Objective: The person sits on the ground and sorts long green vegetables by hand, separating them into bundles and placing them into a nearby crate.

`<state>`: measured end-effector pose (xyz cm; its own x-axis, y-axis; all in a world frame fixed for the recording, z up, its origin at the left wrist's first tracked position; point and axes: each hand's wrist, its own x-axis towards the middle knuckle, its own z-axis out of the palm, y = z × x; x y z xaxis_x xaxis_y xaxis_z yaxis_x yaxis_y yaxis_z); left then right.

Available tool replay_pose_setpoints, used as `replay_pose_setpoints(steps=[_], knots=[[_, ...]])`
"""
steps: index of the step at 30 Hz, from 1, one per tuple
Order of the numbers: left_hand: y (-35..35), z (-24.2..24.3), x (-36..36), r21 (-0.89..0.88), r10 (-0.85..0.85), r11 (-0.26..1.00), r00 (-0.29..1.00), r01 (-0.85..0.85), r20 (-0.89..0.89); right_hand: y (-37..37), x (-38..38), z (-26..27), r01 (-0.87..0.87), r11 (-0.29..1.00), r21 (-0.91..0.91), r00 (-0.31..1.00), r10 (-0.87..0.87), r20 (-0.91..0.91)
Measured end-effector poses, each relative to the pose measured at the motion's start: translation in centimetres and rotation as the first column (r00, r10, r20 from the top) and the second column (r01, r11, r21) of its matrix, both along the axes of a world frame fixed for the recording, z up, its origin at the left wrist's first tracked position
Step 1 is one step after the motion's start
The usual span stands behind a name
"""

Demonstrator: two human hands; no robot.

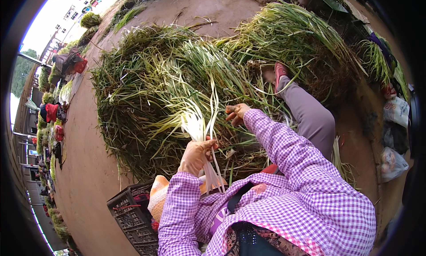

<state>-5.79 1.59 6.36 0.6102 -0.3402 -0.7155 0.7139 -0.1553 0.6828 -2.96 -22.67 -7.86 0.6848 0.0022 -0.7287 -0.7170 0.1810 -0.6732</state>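
Note:
My left hand (197,154), which seems to wear a thin tan glove, grips a bunch of white-stemmed leafy stalks (194,125) that look like chives or young garlic. Their yellow-green leaves fan out upward, and the pale lower ends hang below my fist. To the right, my right hand (237,113) hovers over the greens with fingers loosely bent and apart, holding nothing visible. Beneath both hands spreads a large heap of uncleaned greens (133,99), with brown matter among the leaves.
Another pile of greens (293,33) lies at the upper right, past my leg (308,109). A black plastic crate (128,219) stands at the lower left. Bags (393,163) sit at the far right. Across the brown ground (83,149), other people and bundles line the left side.

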Motion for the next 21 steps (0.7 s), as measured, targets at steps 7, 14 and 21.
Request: replay_pose_setpoints(steps=[7, 14, 21], knots=[[5.7, 4.4, 1.6, -0.422, 0.161, 0.884, 0.978, -0.201, -0.130, 6.8, -1.6, -1.3, -0.084, 0.995, 0.056, 0.996, 0.084, 0.016], [6.8, 6.9, -1.0, -0.188, 0.073, 0.979, 0.997, -0.077, -0.028, 5.0, 2.5, -4.4, 0.280, 0.865, 0.417, 0.958, -0.276, -0.070], [6.4, 10.2, -4.4, 0.031, 0.034, 0.999, 0.996, -0.032, -0.085, 5.5, 7.7, -5.2, 0.339, 0.770, 0.541, 0.935, -0.338, -0.106]])
